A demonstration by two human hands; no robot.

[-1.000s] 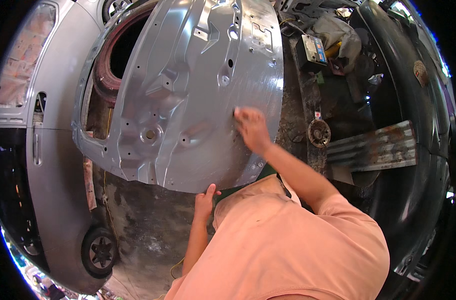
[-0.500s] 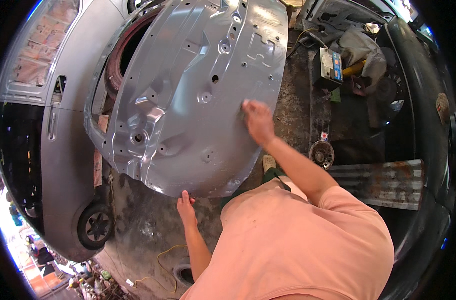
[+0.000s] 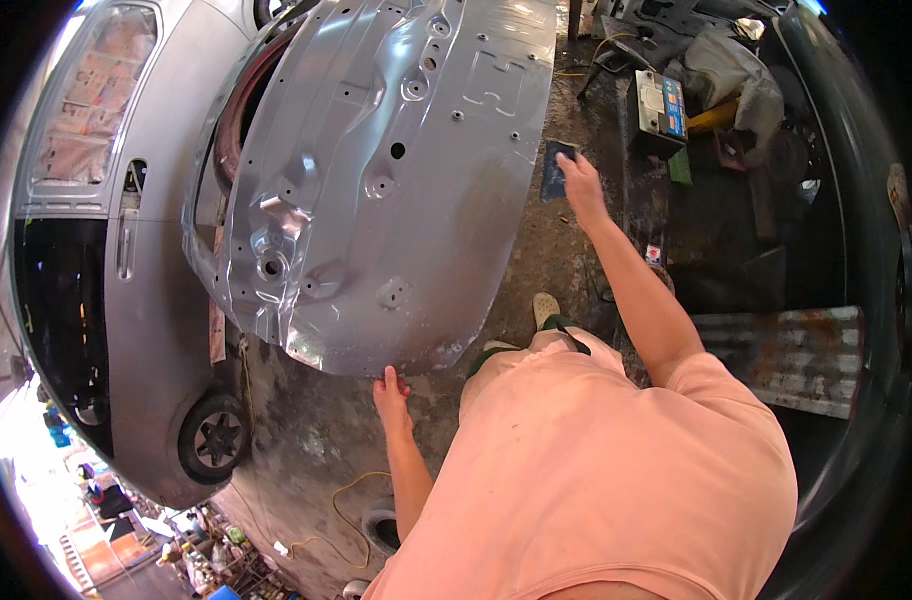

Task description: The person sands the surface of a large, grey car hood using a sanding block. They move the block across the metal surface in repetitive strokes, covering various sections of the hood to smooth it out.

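Observation:
A large grey car body panel (image 3: 396,180) with stamped ribs and holes stands raised off a silver car (image 3: 106,260). My left hand (image 3: 391,392) grips the panel's lower edge from below. My right hand (image 3: 579,180) is off the panel's right edge, held out over the floor, and holds a small dark sanding pad (image 3: 554,170). My pink shirt fills the lower right of the view.
The silver car's wheel (image 3: 214,438) sits at lower left. A car battery (image 3: 659,108), rags and tools lie at upper right. A corrugated metal sheet (image 3: 791,355) lies on the right. A yellow cord (image 3: 346,520) runs over the stained concrete floor.
My right hand has slid up and right, off the panel's face, to beyond its right edge. My left hand has stayed on the panel's lower edge.

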